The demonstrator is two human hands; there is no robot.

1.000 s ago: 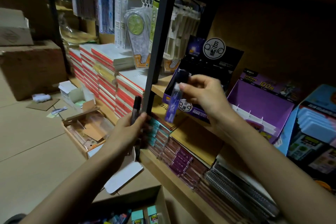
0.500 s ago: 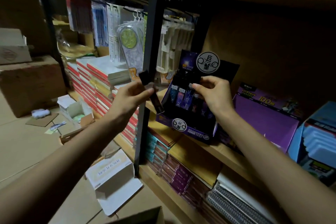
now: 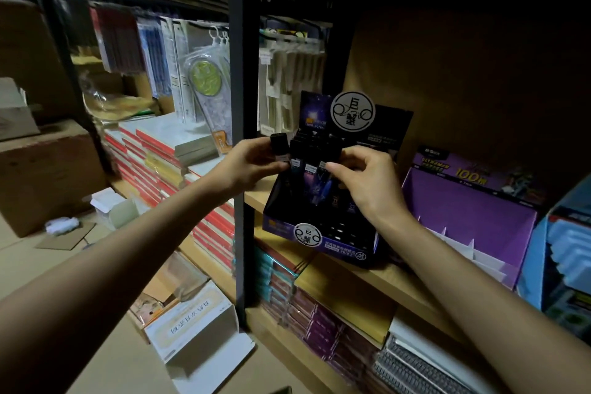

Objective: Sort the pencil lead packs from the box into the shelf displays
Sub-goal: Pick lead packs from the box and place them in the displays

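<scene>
Pinching a slim, glossy black lead pack [image 3: 277, 145], the left hand [image 3: 252, 166] hovers by the dark cardboard display [image 3: 339, 243] beside a black metal post [image 3: 236, 73], while the right hand [image 3: 364, 185], fingers curled, grips 1 upright purple pack [image 3: 319, 182].

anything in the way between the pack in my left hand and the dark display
Nothing visible. The pack in the left hand is at the display's left edge, past the post. The right hand pinches a standing pack beside it and may crowd that row.
</scene>
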